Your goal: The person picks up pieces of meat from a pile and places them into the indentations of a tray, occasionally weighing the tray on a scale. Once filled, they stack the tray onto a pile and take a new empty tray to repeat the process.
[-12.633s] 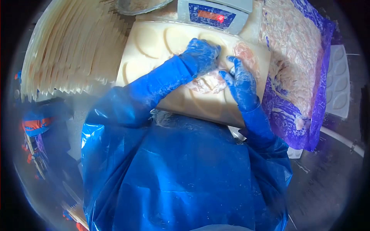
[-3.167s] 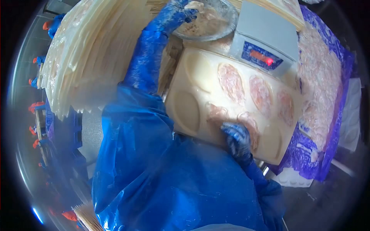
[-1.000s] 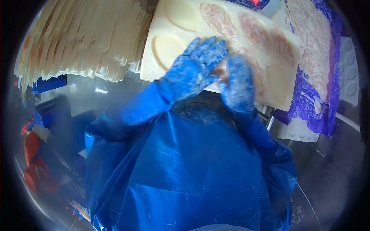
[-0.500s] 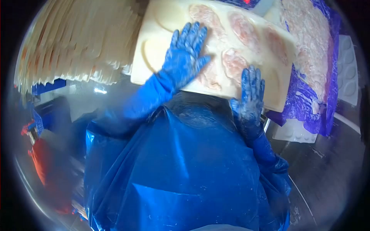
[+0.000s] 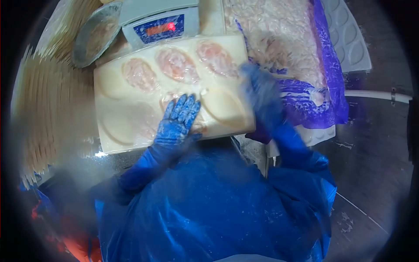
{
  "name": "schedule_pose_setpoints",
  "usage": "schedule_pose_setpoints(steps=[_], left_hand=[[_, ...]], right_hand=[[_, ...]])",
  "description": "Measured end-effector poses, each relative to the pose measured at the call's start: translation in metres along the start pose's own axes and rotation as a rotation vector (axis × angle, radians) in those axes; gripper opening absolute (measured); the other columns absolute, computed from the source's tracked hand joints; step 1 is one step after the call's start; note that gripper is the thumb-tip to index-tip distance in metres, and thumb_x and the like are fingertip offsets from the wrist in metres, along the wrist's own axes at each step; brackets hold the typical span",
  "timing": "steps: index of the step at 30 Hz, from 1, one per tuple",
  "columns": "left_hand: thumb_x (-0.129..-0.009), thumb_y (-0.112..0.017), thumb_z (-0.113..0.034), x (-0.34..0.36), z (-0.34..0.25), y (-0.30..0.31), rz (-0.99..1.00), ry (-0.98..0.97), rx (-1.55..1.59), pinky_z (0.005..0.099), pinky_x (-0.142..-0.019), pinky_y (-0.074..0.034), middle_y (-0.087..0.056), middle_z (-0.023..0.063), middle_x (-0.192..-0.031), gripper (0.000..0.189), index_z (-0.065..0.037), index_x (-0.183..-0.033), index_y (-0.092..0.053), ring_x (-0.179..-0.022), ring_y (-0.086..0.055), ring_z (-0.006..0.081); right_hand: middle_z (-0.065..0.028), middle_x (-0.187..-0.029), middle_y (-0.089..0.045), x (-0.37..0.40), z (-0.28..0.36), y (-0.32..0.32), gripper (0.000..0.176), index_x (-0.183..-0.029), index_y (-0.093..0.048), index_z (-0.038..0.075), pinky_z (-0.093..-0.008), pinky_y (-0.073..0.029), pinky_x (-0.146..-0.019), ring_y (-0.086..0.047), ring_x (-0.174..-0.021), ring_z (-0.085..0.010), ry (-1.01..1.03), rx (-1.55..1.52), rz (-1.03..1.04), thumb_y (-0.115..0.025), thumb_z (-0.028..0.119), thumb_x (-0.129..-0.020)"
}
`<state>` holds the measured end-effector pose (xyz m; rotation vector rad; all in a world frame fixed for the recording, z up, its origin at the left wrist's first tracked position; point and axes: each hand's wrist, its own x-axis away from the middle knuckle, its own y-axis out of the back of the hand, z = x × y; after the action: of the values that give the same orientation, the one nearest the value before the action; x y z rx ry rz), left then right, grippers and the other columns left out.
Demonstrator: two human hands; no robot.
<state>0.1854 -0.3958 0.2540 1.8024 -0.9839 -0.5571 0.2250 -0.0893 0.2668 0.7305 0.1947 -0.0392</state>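
Observation:
A cream-coloured tray [image 5: 223, 107] with oval hollows lies in front of me. Pale pink raw minced meat [image 5: 176, 64] fills several of its hollows; the others are bare. My left hand [image 5: 176, 122], in a wet blue glove, rests flat over the meat in the lower middle hollow, fingers stretched out and partly hiding it. My right hand [image 5: 264, 94], also gloved in blue, is at the tray's right edge, beside a big mass of raw meat [image 5: 279, 35] on purple plastic film [image 5: 334, 87]. Motion blurs its fingers, so I cannot make out whether they hold anything.
Behind the tray stands a scale [image 5: 159, 28] with a lit red display. A metal bowl [image 5: 97, 35] with some residue sits to its left. Stacked pale sheets [image 5: 56, 105] fill the left side. A white moulded tray [image 5: 347, 39] lies at the far right.
My view has shifted, so the tray appears lower and further left, and the scale and bowl now show. My left hand stays flat on the tray; my right has moved to the meat mass.

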Motion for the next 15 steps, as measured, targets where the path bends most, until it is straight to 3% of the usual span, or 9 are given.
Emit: schedule_pose_setpoints(steps=[2,4,7,8,10,11,13,14,15], left_hand=[[-0.085,-0.07,-0.037,-0.002,-0.002,0.001,-0.004,-0.007,-0.085,0.0506,-0.123,-0.015,-0.034,0.0185,-0.158,0.082,-0.002,-0.151,-0.036,-0.149,-0.026,0.0351],[-0.086,-0.069,-0.037,-0.005,-0.007,0.008,0.028,0.034,-0.064,0.051,-0.123,-0.016,-0.035,0.0181,-0.158,0.079,-0.001,-0.15,-0.039,-0.149,-0.027,0.0351],[-0.088,-0.068,-0.037,-0.005,-0.008,0.009,0.024,0.054,-0.11,0.0511,-0.122,-0.017,-0.036,0.0171,-0.157,0.074,-0.002,-0.148,-0.042,-0.148,-0.028,0.0346],[-0.089,-0.067,-0.036,-0.005,-0.009,0.01,0.021,0.058,-0.105,0.051,-0.122,-0.018,-0.037,0.0164,-0.157,0.072,-0.004,-0.149,-0.042,-0.148,-0.029,0.0342],[-0.09,-0.066,-0.034,-0.003,-0.007,0.007,-0.005,0.065,-0.102,0.051,-0.122,-0.018,-0.038,0.0155,-0.156,0.07,-0.005,-0.149,-0.043,-0.148,-0.03,0.0339],[-0.091,-0.065,-0.032,-0.003,-0.005,0.006,-0.036,0.053,-0.102,0.051,-0.122,-0.019,-0.039,0.0147,-0.156,0.067,-0.007,-0.149,-0.043,-0.147,-0.031,0.0335],[-0.091,-0.065,-0.03,-0.003,-0.004,0.004,-0.06,0.071,-0.081,0.051,-0.121,-0.02,-0.04,0.0143,-0.155,0.065,-0.008,-0.148,-0.045,-0.146,-0.032,0.0336],[-0.092,-0.064,-0.028,-0.002,-0.004,0.003,-0.081,0.077,-0.062,0.051,-0.121,-0.021,-0.041,0.0138,-0.155,0.062,-0.009,-0.148,-0.046,-0.146,-0.033,0.0337],[-0.092,-0.064,-0.028,-0.001,-0.004,0.002,-0.086,0.09,-0.057,0.051,-0.121,-0.021,-0.041,0.0138,-0.155,0.062,-0.009,-0.148,-0.046,-0.146,-0.033,0.0337]], right_hand=[[-0.0194,-0.13,-0.061,-0.035,-0.065,0.027,0.036,-0.127,-0.062,0.007,-0.0421,-0.046,-0.103,-0.057,-0.12,-0.0357,-0.112,0.506,-0.261,-0.06,0.007,-0.091],[-0.0165,-0.127,-0.063,-0.065,-0.159,0.051,0.035,-0.124,-0.064,0.008,-0.0442,-0.048,-0.098,-0.059,-0.117,-0.0349,0.184,0.705,-0.365,-0.059,0.007,-0.089],[-0.0144,-0.12,-0.068,-0.078,-0.261,0.048,0.033,-0.119,-0.067,0.008,-0.0451,-0.049,-0.095,-0.063,-0.112,-0.0342,0.036,0.719,-0.156,-0.06,0.009,-0.087],[-0.0144,-0.12,-0.068,-0.084,-0.246,0.051,0.033,-0.119,-0.067,0.008,-0.0451,-0.049,-0.095,-0.063,-0.112,-0.0342,0.051,0.709,-0.149,-0.06,0.009,-0.087],[-0.012,-0.108,-0.072,-0.081,-0.214,0.06,0.027,-0.114,-0.069,0.007,-0.0405,-0.052,-0.09,-0.067,-0.103,-0.0306,-0.225,0.431,0.022,-0.06,0.013,-0.089],[-0.012,-0.108,-0.072,-0.074,-0.229,0.062,0.027,-0.114,-0.069,0.007,-0.0405,-0.052,-0.09,-0.067,-0.103,-0.0306,-0.221,0.428,0.032,-0.06,0.013,-0.089],[-0.0089,-0.099,-0.073,-0.065,-0.256,0.072,0.024,-0.11,-0.07,0.006,-0.035,-0.052,-0.083,-0.069,-0.092,-0.0241,0.085,0.623,-0.098,-0.059,0.019,-0.093],[-0.0089,-0.099,-0.073,-0.064,-0.255,0.077,0.024,-0.11,-0.07,0.006,-0.035,-0.052,-0.083,-0.069,-0.092,-0.0241,0.098,0.62,-0.087,-0.059,0.019,-0.093],[-0.0071,-0.098,-0.072,-0.064,-0.216,0.092,0.025,-0.112,-0.07,0.005,-0.0333,-0.052,-0.08,-0.068,-0.09,-0.0208,0.006,0.42,-0.141,-0.059,0.021,-0.095]])
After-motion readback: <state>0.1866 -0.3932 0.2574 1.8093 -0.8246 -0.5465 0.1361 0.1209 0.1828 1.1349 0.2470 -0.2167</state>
